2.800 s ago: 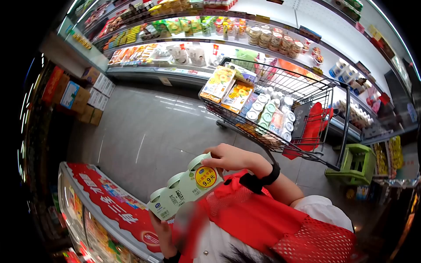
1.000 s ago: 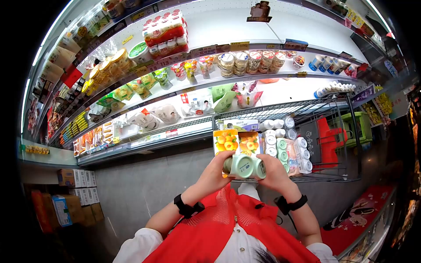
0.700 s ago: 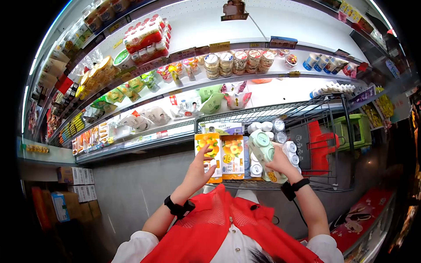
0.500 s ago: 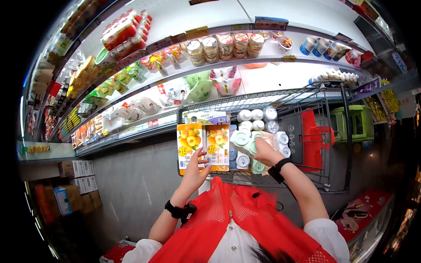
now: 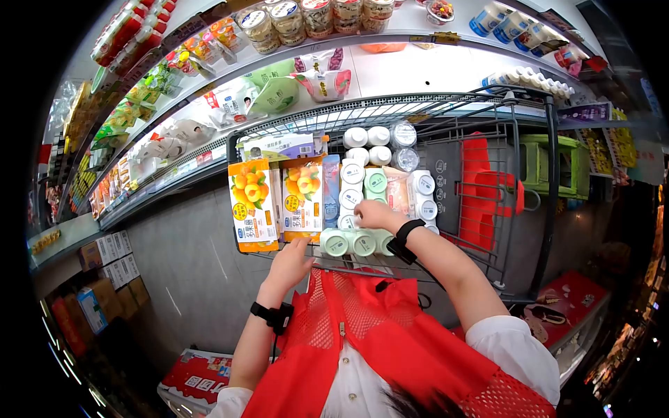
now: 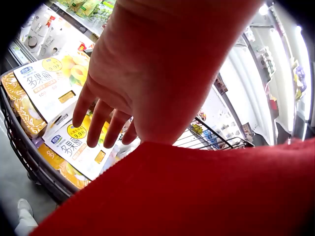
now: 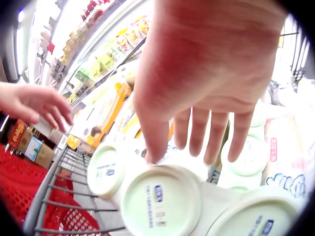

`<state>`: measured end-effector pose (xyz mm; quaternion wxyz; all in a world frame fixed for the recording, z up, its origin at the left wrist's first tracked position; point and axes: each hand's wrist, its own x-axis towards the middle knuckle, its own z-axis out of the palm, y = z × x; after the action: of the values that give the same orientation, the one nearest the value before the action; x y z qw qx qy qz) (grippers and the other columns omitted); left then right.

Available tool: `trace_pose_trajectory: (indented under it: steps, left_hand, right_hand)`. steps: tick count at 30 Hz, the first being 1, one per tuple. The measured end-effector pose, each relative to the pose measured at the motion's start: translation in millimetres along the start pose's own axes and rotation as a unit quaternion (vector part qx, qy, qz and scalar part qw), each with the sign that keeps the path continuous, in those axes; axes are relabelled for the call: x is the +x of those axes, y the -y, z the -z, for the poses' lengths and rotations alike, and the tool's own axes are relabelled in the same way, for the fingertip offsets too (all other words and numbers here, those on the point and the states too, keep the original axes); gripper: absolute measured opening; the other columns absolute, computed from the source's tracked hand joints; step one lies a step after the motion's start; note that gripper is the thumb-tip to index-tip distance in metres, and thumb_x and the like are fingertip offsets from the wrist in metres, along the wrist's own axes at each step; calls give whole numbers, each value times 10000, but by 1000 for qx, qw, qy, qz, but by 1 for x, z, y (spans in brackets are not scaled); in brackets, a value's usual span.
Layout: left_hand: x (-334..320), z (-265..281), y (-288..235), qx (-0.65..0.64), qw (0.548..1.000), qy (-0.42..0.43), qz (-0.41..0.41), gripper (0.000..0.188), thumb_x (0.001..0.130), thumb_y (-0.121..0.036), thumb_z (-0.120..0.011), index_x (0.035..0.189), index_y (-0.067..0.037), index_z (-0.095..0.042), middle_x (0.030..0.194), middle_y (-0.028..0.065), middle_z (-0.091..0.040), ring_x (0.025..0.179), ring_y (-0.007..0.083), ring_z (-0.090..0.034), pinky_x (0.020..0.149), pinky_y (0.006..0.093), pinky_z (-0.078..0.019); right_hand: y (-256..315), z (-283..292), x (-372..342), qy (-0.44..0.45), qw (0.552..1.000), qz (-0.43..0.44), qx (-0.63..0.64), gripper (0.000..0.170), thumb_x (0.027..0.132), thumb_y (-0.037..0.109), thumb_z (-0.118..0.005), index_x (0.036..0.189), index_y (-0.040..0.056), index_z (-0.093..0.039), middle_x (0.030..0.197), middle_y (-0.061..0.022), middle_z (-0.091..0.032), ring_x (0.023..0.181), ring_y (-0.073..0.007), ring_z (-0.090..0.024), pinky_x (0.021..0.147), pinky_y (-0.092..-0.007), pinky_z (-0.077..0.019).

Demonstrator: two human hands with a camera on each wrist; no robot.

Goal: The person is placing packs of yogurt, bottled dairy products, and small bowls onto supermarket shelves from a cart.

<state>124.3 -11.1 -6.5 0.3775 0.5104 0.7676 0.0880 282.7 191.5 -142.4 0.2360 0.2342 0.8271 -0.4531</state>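
In the head view a pack of pale green yogurt cups [image 5: 363, 243] lies at the near side of the shopping cart, lids facing up. My right hand [image 5: 377, 216] is just over it, fingers extended downward; in the right wrist view the thumb is right at the rim of a green lid [image 7: 161, 200], and nothing is held. My left hand [image 5: 291, 263] hovers at the cart's near edge with relaxed fingers, close to two orange-and-white boxes with a fruit picture [image 5: 302, 198]. Another green cup pack [image 5: 375, 184] sits among white-lidded cups [image 5: 352, 174].
The cart's wire rim [image 5: 334, 111] faces a refrigerated shelf with pouches [image 5: 275, 94] and tubs [image 5: 317, 15]. A red seat flap [image 5: 481, 195] is at the cart's right, with a green stool [image 5: 554, 166] beyond. Cartons [image 5: 104, 258] stand on the floor at left.
The green cup pack, first held in both hands, passed to the right hand, went into the cart and was let go at its near side. The left hand let go earlier.
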Motion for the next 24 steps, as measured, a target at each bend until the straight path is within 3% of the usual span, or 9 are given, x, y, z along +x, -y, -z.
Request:
trace_pose_trajectory:
  steps: [1,3,5,7,10,15,17,19,24]
  left_hand:
    - [-1,-5,-1,20,999,37,1,428,758,-157,-621,1135,-17,-471,1054,157,-541,965,330,-534,811,390,-446]
    - [-3,-16,-8,6,999,45,-1,419,758,-162,-621,1125,-19,-477,1049,150,-543,968,326,-534,807,388,-447]
    - [-2,-25,-11,-4,999,49,-12,410,758,-168,-622,1115,-21,-484,1044,143,-546,971,323,-534,803,387,-448]
    - [-7,-36,-14,-45,998,36,-25,409,761,-177,-621,1118,-29,-486,1049,139,-547,971,313,-535,797,389,-451]
    - [-10,-41,-17,-51,996,71,-16,433,755,-195,-633,1133,-43,-485,1076,129,-546,1003,296,-520,875,405,-403]
    - [-21,-52,-13,25,995,55,-77,371,743,-190,-640,1090,-106,-542,1083,63,-553,1025,252,-513,944,431,-333]
    - [-13,-60,-6,41,992,66,-98,316,735,-172,-633,1037,-117,-561,1047,39,-561,993,232,-521,945,418,-333]
    - [-5,-67,2,58,989,70,-116,263,726,-154,-626,984,-128,-580,1012,16,-569,961,212,-528,946,404,-332]
    - [-5,-72,7,127,976,88,-156,145,721,-137,-605,862,-134,-571,869,-18,-577,869,184,-532,937,394,-345]
  right_hand:
    - [-2,9,2,-118,992,-6,34,308,666,137,-585,952,25,-615,967,-171,-603,902,-324,-580,796,-391,-466]
    - [-20,30,19,-147,987,-59,5,370,690,112,-555,1050,28,-546,1083,-183,-520,999,-340,-527,837,-407,-447]
    - [-36,45,38,-231,964,-130,-33,307,739,95,-541,1028,1,-494,1075,-199,-487,1004,-362,-518,814,-433,-459]
    - [-46,58,53,-267,939,-213,-50,264,770,88,-528,1015,-3,-490,1055,-205,-491,973,-361,-539,775,-433,-479]
    - [-70,58,80,-293,926,-230,-65,220,827,84,-458,1024,-9,-484,1031,-188,-481,903,-344,-577,715,-408,-505]
    - [-76,49,109,-278,867,-399,-105,309,824,200,-553,1056,22,-455,1069,-166,-483,908,-321,-583,734,-370,-515]
    - [-84,49,101,-288,878,-378,-55,367,806,272,-582,1059,39,-454,1037,-146,-529,914,-322,-586,701,-387,-522]
    - [-91,60,88,-271,909,-318,-5,465,787,333,-623,1049,8,-418,954,-197,-601,894,-340,-603,736,-405,-501]
    - [-92,72,70,-235,937,-251,-58,434,781,371,-611,973,-2,-501,895,-195,-624,851,-349,-612,709,-423,-494]
